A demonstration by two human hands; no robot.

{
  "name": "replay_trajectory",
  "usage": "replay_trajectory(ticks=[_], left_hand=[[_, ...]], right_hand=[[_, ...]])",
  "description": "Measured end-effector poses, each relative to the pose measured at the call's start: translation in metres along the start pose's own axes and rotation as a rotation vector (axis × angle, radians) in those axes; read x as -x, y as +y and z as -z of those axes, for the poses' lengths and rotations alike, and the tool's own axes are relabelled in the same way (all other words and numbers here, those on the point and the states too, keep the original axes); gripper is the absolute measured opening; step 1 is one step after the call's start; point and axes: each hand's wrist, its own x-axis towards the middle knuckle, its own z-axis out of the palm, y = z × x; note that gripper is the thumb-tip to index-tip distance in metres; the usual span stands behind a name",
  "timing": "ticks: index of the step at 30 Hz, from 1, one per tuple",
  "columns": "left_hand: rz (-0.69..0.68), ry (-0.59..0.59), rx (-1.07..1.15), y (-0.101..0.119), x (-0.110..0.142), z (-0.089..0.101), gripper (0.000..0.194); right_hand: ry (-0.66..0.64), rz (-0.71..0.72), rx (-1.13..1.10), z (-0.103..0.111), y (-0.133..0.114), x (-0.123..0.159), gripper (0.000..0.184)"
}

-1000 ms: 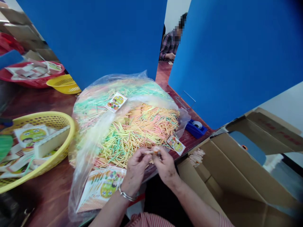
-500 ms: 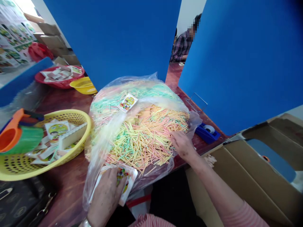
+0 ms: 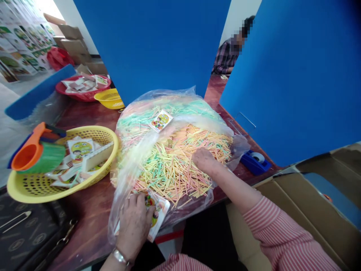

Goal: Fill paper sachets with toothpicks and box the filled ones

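A big clear plastic bag [image 3: 132, 158] lies open on the wooden table [image 3: 84, 113], heaped with thin coloured sticks [image 3: 175, 162] in yellow, green, pink and orange. My right hand [image 3: 203, 159] rests palm down on the heap, fingers curled into the sticks. My left hand [image 3: 134, 222] presses on a stack of small printed packets [image 3: 160, 210] at the table's front edge, fingers bent over them. Another printed packet [image 3: 160, 120] lies on top of the bag farther back.
A yellow basket [image 3: 107, 165] at left holds packets and an orange and green tool [image 3: 36, 150]. A red basket [image 3: 81, 94] and small yellow basket [image 3: 109, 99] stand behind. A blue tape dispenser [image 3: 255, 161] sits right of the bag. Blue partitions [image 3: 296, 75] and a cardboard box [image 3: 310, 210] surround; another person [image 3: 228, 56] sits beyond.
My hands parted from a shared pinch at the front. The left dropped onto the packet stack; the right reached into the stick heap and moved left. The view shifted.
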Motion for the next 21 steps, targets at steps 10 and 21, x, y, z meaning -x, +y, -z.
replay_trajectory(ticks=[10,21], left_hand=[[-0.022,0.123,0.189,-0.009,0.004,-0.001,0.028],[0.087,0.006,0.022,-0.009,0.003,-0.002,0.023]], right_hand=[[0.004,-0.021,0.059,0.000,-0.014,0.000,0.024],[-0.013,-0.017,0.016,-0.010,-0.004,-0.007,0.025]])
